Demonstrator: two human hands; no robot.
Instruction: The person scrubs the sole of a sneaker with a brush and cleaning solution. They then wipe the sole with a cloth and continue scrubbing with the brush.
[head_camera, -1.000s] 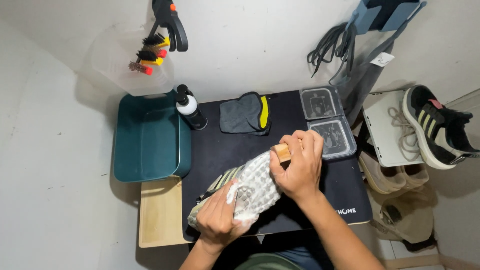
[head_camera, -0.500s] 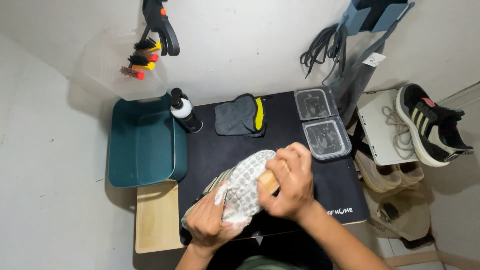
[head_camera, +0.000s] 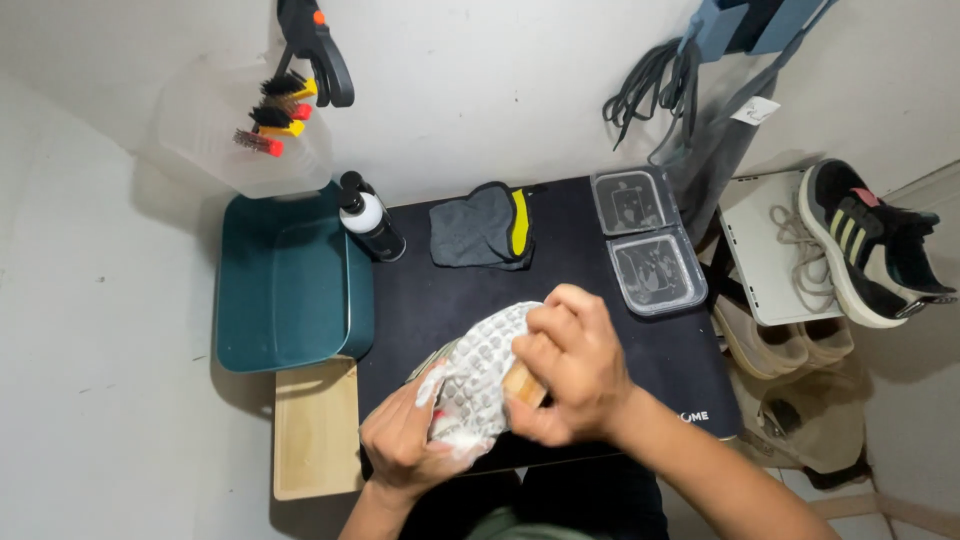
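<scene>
While the left hand grips the soapy shoe, the right hand, fingers closed on a wooden brush, has slid toward seven o'clock, scrubbing lower.

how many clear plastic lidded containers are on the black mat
2. One clear container sits at the far right corner of the black mat; the second container lies just in front of it, touching or nearly so. The hands could hide something small.
</scene>
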